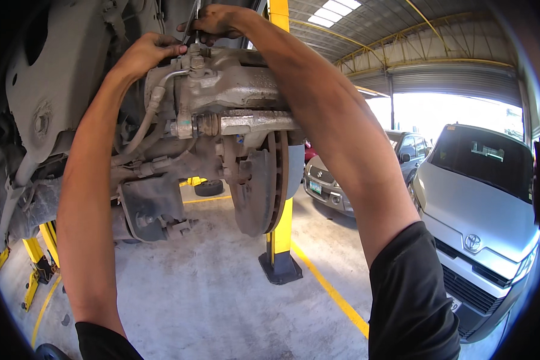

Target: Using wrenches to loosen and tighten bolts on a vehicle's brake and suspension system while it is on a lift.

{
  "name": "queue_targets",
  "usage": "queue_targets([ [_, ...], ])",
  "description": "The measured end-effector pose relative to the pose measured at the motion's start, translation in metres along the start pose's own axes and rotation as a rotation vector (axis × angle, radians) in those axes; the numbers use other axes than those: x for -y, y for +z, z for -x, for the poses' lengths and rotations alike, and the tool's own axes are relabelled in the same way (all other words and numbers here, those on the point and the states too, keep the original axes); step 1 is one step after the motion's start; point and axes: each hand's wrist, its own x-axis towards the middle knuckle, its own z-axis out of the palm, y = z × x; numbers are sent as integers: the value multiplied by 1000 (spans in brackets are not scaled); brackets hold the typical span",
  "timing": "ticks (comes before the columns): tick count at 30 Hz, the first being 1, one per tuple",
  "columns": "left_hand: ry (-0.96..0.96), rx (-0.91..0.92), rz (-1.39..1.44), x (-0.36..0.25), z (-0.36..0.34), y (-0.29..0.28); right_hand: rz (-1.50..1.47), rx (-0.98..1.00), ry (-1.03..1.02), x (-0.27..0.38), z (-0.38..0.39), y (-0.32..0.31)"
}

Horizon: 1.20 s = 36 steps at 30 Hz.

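At the top, both my hands reach up to the dusty brake caliper (243, 81). My left hand (150, 54) is closed, thumb and finger pressed together just above the caliper's top fitting (195, 59); what they pinch is too small to make out. My right hand (216, 23) curls around a thin, shiny metal piece (197, 18) standing upright above that fitting. Whether it is a tool or a part cannot be told. A brake hose (152, 114) with a bent metal end runs down from the caliper. Beneath the caliper hangs the brown, rusty brake disc (276, 180).
Dusty suspension parts (54, 78) crowd the left side of the raised vehicle. Behind the disc stands a yellow lift post (280, 240) on a dark base. A silver van (480, 198) and another car (330, 180) are parked at right. A tyre (209, 188) lies on the floor beyond.
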Motion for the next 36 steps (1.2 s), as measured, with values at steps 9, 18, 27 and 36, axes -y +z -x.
queue_targets([
  [9, 2, -18, -57, 4, 5, -3, 535, 41, -415, -4, 4, -5],
  [18, 23, -5, -37, 11, 3, -2, 781, 66, -817, -25, 21, -30],
  [27, -20, 14, -41, -10, 7, -3, 400, -44, -595, -29, 33, -18],
  [36, -64, -16, -196, -41, 22, -3, -519, 62, -178, -4, 80, -15],
])
